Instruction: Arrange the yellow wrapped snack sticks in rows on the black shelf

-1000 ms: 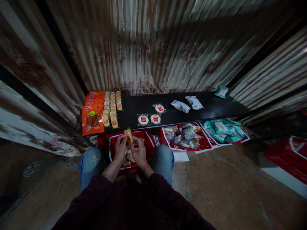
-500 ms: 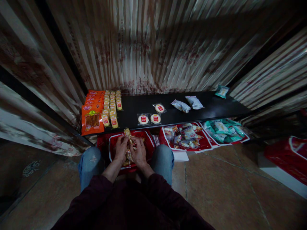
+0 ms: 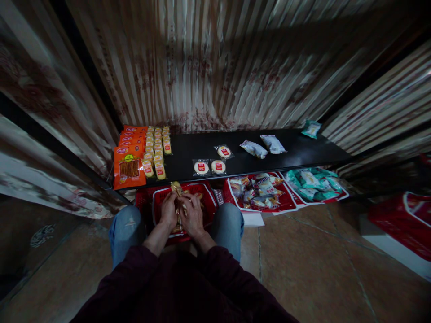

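Note:
My left hand (image 3: 169, 211) and my right hand (image 3: 191, 214) are close together over a red basket (image 3: 209, 193) between my knees. Both have their fingers closed around a yellow snack cake in a clear wrapper (image 3: 175, 186), whose top end sticks up past the fingertips. More wrapped yellow pieces lie in the basket beneath, partly hidden by the hands. Just beyond, on the black shelf (image 3: 188, 146), stand rows of wrapped yellow cakes (image 3: 158, 154).
Orange snack bags (image 3: 129, 161) line the shelf's left end. Round white packets (image 3: 218, 167), pale pouches (image 3: 254, 148) and a teal packet (image 3: 311, 128) lie farther right. Baskets of white packets (image 3: 266, 190) and teal packets (image 3: 313, 184) sit below. Another red basket (image 3: 404, 224) stands at right.
The wrapped cake's top end has tilted a little left. My right fingers have shifted slightly left, closer to my left hand.

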Demonstrator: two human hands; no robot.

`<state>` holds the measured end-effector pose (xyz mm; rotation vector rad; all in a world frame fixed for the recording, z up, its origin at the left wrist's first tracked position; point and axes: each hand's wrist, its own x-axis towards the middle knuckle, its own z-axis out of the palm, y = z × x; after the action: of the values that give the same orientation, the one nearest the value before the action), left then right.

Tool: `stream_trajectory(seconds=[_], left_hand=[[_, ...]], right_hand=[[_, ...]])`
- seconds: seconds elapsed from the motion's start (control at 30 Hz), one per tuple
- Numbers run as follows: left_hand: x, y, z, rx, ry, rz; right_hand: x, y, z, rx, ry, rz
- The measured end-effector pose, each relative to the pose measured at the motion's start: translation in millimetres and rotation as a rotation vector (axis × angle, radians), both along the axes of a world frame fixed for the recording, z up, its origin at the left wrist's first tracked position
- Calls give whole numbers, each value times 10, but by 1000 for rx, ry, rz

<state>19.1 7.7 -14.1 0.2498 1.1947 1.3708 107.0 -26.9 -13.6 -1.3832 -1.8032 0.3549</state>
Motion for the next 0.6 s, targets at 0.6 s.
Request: stream_trajectory(seconds=[0.6], left_hand=[[-62,33,33,-205,-434,-24]], right_hand=[[-40,-95,100,147,21,116]])
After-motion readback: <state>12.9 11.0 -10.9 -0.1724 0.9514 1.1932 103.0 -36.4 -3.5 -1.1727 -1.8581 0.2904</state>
